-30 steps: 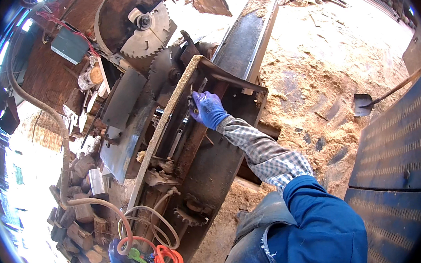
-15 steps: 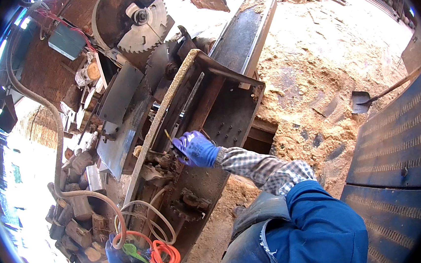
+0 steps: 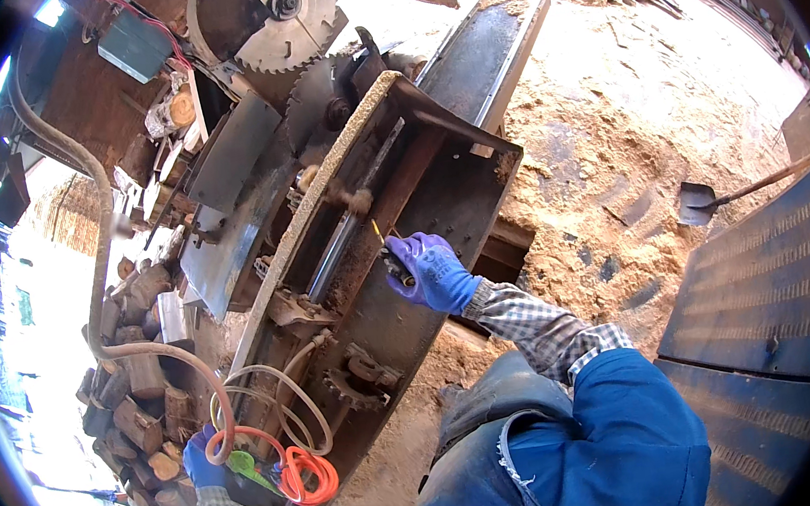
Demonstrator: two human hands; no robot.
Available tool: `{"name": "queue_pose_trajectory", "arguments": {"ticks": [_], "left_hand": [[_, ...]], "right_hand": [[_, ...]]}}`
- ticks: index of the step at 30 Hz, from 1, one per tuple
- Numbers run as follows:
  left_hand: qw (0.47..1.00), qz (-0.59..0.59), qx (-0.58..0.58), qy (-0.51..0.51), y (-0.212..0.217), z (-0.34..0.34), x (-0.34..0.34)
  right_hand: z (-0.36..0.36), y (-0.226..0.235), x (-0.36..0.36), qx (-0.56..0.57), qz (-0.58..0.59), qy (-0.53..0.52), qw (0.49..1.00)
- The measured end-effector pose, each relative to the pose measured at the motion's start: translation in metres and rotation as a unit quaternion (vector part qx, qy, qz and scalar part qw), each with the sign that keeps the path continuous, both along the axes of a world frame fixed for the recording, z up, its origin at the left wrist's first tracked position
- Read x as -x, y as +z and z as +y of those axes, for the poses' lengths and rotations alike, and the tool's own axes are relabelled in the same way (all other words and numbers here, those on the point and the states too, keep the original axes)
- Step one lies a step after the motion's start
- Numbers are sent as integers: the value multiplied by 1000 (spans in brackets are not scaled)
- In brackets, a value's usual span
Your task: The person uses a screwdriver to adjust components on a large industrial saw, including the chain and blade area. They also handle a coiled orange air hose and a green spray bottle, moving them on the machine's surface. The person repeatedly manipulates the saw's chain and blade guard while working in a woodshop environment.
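At frame centre, your right hand (image 3: 430,272), blue-gloved, is clamped on a slim yellow-tipped tool (image 3: 386,247) pointing to 11 o'clock against the sawdust-caked machine frame (image 3: 373,332).

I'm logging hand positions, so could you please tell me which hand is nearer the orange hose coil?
Left. The left hand is right beside the orange hose coil; the right hand is higher, inside the machine frame.

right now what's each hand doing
Left hand: closed on the orange hose.
Right hand: closed on a thin yellow-tipped tool.
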State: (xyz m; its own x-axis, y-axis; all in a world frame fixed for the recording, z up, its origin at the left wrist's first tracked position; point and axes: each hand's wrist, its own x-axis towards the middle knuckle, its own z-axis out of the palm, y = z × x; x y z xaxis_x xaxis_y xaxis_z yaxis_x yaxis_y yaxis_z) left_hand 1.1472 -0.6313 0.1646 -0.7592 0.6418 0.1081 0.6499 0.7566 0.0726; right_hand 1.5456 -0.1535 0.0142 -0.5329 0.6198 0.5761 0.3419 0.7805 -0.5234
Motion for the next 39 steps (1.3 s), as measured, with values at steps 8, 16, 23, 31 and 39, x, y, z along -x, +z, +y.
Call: {"name": "queue_pose_trajectory", "arguments": {"ticks": [8,16,23,31,39], "left_hand": [[991,56,109,-51,31,43,-44],[987,56,140,-56,40,52,-53],[998,-3,-58,-29,24,24,-39],[995,-33,-11,-91,-26,-49,24],[901,-348,-259,19,-78,-86,89]], "right_hand": [[-4,-18,-58,14,-16,-6,1000],[2,-26,-83,22,3,-29,999],[-6,-25,-76,22,28,-27,999],[-14,-11,-111,19,53,-72,996],[-36,-30,-132,67,13,-14,998]]}}
